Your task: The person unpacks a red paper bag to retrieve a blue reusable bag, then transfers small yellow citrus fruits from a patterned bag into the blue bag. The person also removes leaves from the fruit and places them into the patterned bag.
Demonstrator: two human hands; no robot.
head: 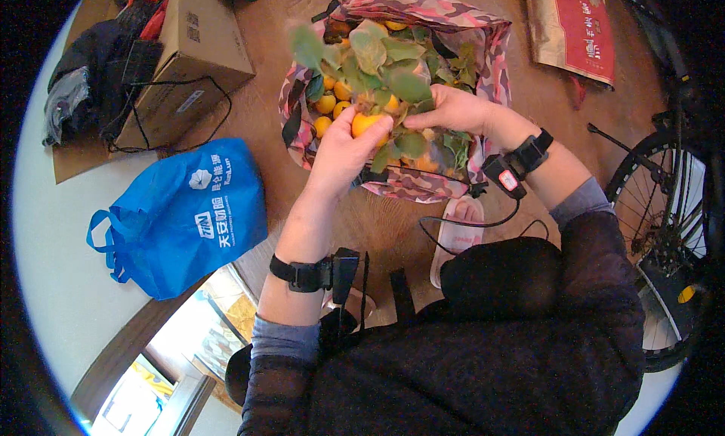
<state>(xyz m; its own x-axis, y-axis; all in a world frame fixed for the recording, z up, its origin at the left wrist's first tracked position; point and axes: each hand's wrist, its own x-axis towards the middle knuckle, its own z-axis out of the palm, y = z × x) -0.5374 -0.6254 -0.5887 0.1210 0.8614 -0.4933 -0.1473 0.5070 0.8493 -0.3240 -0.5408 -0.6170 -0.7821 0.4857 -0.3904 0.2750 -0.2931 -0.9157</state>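
My left hand grips a yellow-orange fruit, which looks like a persimmon, between thumb and fingers. From the fruit's stem end rises a leafy branch, its outer leaf blurred. My right hand is at the branch's right side, thumb against the stem and fingertips partly hidden behind leaves. Both hands are over an open pink-and-brown camouflage fabric bag. Inside it, more orange fruits lie at the left among green leaves.
On the left stand a blue non-woven bag and a cardboard box with a black cable. A red-and-tan paper sack lies far right on the brown floor. A bicycle wheel is at the right, near my slippered foot.
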